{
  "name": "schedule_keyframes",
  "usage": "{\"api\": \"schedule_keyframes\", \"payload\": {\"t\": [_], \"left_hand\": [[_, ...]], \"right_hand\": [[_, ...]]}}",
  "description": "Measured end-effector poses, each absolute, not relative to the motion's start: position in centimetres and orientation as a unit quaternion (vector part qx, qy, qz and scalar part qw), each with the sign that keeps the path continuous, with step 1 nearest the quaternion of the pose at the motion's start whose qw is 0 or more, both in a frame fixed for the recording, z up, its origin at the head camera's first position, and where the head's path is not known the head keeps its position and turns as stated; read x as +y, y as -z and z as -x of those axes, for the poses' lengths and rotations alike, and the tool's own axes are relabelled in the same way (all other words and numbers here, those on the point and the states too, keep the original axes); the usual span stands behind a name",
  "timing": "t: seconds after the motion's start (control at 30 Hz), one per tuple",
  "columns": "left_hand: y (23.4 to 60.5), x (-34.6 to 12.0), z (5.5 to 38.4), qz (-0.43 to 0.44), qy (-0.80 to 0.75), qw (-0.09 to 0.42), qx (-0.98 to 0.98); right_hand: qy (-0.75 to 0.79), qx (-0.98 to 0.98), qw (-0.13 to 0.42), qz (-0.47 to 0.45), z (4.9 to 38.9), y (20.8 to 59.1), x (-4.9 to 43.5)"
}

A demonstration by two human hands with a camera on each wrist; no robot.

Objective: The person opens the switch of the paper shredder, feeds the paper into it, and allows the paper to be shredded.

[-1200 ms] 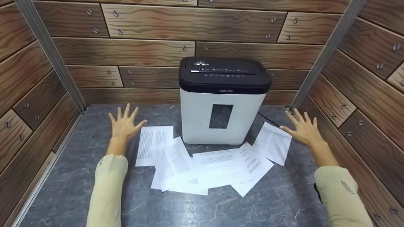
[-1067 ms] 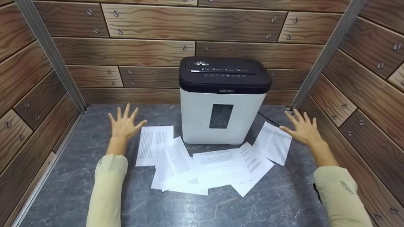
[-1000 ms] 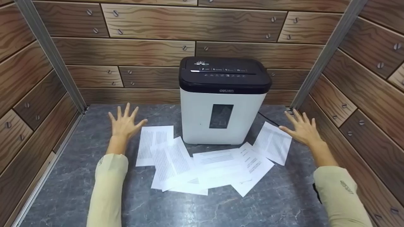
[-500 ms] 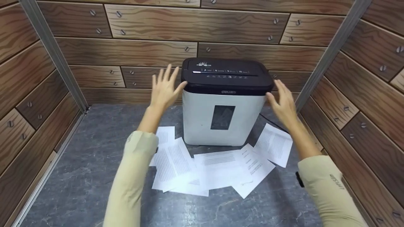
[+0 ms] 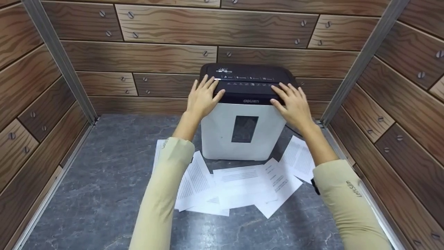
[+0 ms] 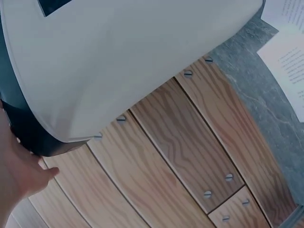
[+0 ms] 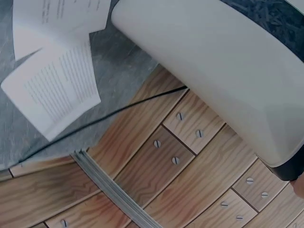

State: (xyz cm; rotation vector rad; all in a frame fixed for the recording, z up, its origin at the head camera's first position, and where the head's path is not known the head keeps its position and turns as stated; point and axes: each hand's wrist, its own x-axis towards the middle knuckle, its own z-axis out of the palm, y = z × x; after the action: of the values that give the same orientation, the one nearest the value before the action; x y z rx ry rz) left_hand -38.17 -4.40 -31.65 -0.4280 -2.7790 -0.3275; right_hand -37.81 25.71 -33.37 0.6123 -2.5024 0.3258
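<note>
A paper shredder (image 5: 220, 137) with a white body and a dark lid (image 5: 248, 91) stands on the grey marbled tabletop. A dark window is set in its front. My left hand (image 5: 203, 99) rests at the lid's left front corner with fingers stretched out over the top. At the right front corner, my right hand (image 5: 295, 106) lies over the lid, fingers extended. The left wrist view shows that hand (image 6: 21, 166) along the lid's dark edge. Only a fingertip of the right hand (image 7: 298, 186) shows in the right wrist view, beside the lid.
Several printed paper sheets (image 5: 242, 184) lie overlapping in front of the shredder, partly covered by my left sleeve (image 5: 161, 187). Another sheet (image 5: 298, 158) lies to the right. A black cable (image 7: 109, 114) runs from behind the machine. Wood-patterned walls (image 5: 166, 57) enclose the tabletop.
Both hands have left the tabletop at either side, risen and moved inward to the shredder's lid. The shredder and sheets have stayed in place; the head view has shifted slightly.
</note>
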Motion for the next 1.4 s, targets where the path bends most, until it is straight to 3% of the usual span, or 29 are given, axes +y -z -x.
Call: {"api": "schedule_keyframes", "payload": {"t": [0.53, 0.77, 1.03, 1.4], "left_hand": [[28.0, -1.6, 39.8, 0.097, 0.031, 0.140, -0.985], [28.7, -1.5, 41.6, 0.122, 0.039, 0.179, -0.975], [28.9, -1.9, 42.0, 0.140, 0.083, 0.067, -0.984], [28.4, 0.3, 42.5, 0.052, 0.057, 0.081, -0.994]], "right_hand": [[-0.131, -0.929, 0.261, -0.226, 37.5, 33.2, 26.0], [-0.133, -0.931, 0.253, -0.225, 37.7, 32.9, 25.8], [-0.137, -0.929, 0.259, -0.226, 37.7, 33.2, 26.1], [-0.137, -0.930, 0.252, -0.230, 37.8, 33.6, 25.5]]}}
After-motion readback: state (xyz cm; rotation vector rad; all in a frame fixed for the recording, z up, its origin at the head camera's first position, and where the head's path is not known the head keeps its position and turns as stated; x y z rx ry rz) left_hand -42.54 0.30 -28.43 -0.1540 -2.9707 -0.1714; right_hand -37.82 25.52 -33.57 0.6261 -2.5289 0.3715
